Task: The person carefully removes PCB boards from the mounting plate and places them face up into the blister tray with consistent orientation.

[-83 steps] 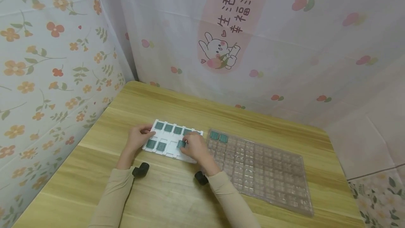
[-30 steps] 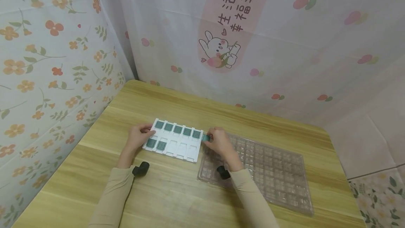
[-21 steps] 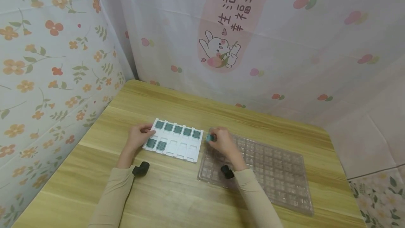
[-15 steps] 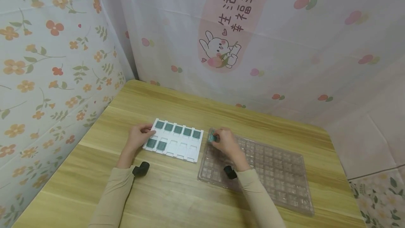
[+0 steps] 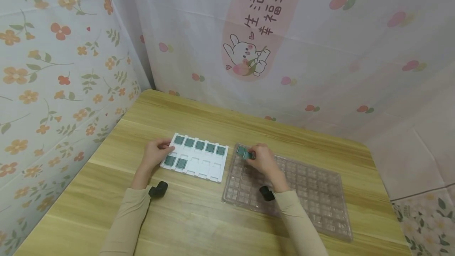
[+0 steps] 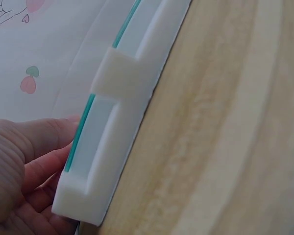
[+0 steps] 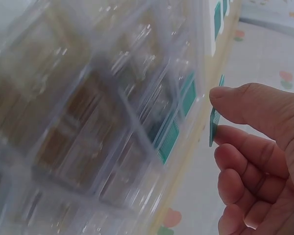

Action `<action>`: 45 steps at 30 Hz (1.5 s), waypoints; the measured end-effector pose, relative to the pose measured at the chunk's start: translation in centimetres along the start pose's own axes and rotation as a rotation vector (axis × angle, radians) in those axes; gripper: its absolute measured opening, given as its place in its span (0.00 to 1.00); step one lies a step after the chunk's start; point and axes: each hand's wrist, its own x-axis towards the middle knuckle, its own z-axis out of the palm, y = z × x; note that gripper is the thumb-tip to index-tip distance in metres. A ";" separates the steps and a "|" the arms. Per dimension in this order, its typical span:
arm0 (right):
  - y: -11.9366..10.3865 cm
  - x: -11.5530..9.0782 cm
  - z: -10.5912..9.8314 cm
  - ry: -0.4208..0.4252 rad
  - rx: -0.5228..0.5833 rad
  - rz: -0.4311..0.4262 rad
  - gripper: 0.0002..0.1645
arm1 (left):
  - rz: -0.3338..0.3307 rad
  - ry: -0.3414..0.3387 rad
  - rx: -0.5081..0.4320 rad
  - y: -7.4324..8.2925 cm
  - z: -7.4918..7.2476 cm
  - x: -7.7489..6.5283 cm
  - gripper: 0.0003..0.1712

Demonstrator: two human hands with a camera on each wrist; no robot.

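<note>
My left hand [image 5: 156, 155] grips the left end of a white plastic tray [image 5: 194, 161], thumb on its edge. Several green square chips [image 5: 200, 145] sit in the tray's far row and two in its near row; a chip's thin green edge [image 6: 79, 133] shows beside the thumb in the left wrist view. Between thumb and forefinger, my right hand [image 5: 264, 160] pinches another green chip [image 7: 214, 117], held edge-on above a clear compartmented tray [image 5: 305, 192]. Two chips [image 7: 188, 95] lie in that tray's far left corner; the hand partly hides them in the head view.
Both trays lie side by side on a wooden table [image 5: 188, 224], the clear one to the right. A black wrist camera [image 5: 158, 190] sits on the left wrist, another camera [image 5: 266, 193] on the right. Patterned curtains [image 5: 199, 50] hang behind and to the left.
My right hand took a chip from the white tray's near row and carried it right over the clear tray's far left corner. My left hand stays on the white tray.
</note>
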 end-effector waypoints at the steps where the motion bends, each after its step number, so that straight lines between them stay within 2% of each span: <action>1: 0.2 0.0 -0.1 -0.005 0.004 0.004 0.15 | -0.002 -0.001 0.000 0.0 0.0 0.0 0.21; 14: 2.0 -0.3 -1.0 -0.026 0.011 0.041 0.15 | -0.022 0.001 0.001 0.0 -0.1 0.2 0.21; 24: 3.4 -0.5 -0.7 -0.029 -0.010 0.078 0.15 | -0.022 0.004 0.016 0.1 -0.1 0.3 0.21; 32: 3.9 -0.5 -0.8 -0.028 -0.021 0.094 0.15 | -0.002 0.007 0.022 0.0 -0.1 0.1 0.21; 45: 4.2 -0.6 -0.4 -0.026 -0.075 0.095 0.15 | -0.018 -0.001 0.017 -0.2 -0.1 0.2 0.21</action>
